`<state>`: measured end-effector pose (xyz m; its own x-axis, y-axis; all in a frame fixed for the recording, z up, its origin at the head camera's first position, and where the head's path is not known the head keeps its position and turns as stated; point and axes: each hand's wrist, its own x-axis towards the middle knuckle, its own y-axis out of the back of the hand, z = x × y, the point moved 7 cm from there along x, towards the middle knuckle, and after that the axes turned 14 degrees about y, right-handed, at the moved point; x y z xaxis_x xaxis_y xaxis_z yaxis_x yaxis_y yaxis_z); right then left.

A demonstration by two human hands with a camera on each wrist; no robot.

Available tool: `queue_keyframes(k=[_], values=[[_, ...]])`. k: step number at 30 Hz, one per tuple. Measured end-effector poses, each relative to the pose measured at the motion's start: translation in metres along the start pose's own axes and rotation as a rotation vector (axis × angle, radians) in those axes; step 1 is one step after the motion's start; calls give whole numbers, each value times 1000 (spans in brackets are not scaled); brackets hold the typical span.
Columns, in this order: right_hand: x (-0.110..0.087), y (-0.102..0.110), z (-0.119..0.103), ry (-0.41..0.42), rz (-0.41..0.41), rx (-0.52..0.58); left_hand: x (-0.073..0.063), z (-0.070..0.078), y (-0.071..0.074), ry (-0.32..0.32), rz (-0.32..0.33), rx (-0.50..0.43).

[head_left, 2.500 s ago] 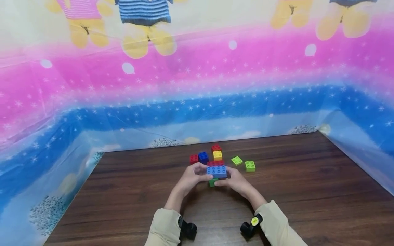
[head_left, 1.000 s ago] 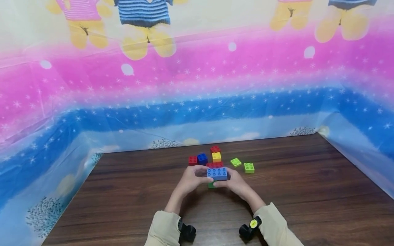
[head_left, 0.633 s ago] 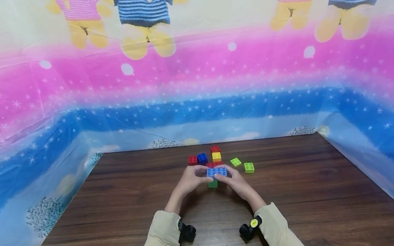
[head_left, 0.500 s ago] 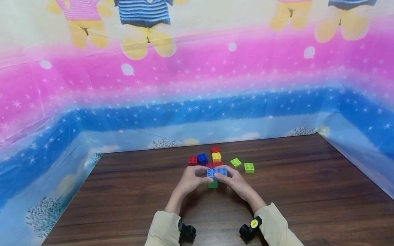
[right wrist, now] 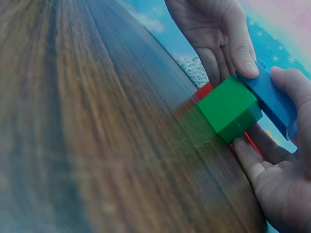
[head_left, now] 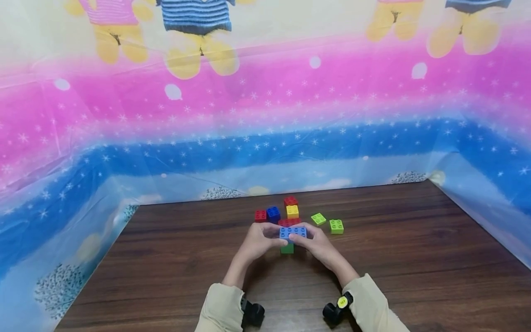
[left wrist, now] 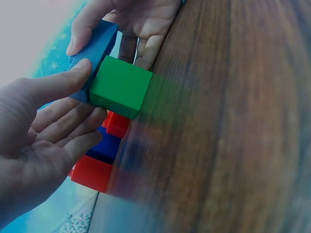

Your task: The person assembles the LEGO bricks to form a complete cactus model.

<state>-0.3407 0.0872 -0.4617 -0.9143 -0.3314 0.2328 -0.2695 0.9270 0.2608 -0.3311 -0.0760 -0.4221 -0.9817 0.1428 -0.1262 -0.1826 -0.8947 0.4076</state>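
Observation:
A blue eight-stud toy brick (head_left: 286, 234) sits on top of a green brick (head_left: 287, 249) near the middle of the table, both hands around it. My left hand (head_left: 258, 240) grips its left end, thumb against the near side and fingers behind. At the other end my right hand (head_left: 320, 244) holds it, thumb on the near top edge. Seen from the right wrist, the blue brick (right wrist: 274, 99) tilts against the green brick (right wrist: 229, 109), a narrow gap showing along one edge. In the left wrist view the green brick (left wrist: 121, 85) stands on the tabletop.
Just behind the hands lies a long red brick (head_left: 289, 222), partly hidden. Further back are a yellow brick (head_left: 292, 211), a red one (head_left: 291, 201), a dark blue one (head_left: 273, 214) and another red one (head_left: 260, 216). Two lime pieces, one flat (head_left: 318, 218) and one thicker (head_left: 337, 226), lie right.
My right thumb has shifted from below the blue brick's near side up onto its near top edge. The brick's near face shows less, and more of the green brick is visible.

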Motion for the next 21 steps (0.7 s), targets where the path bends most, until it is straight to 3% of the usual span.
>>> queue_keyframes(k=[6, 13, 21], values=[[2, -1, -2, 20, 13, -36, 0, -1, 1, 9, -9, 2], [3, 4, -2, 15, -30, -24, -1, 1, -1, 0, -20, 25], [7, 29, -6, 10, 60, 45, -2, 4, -3, -7, -26, 57]])
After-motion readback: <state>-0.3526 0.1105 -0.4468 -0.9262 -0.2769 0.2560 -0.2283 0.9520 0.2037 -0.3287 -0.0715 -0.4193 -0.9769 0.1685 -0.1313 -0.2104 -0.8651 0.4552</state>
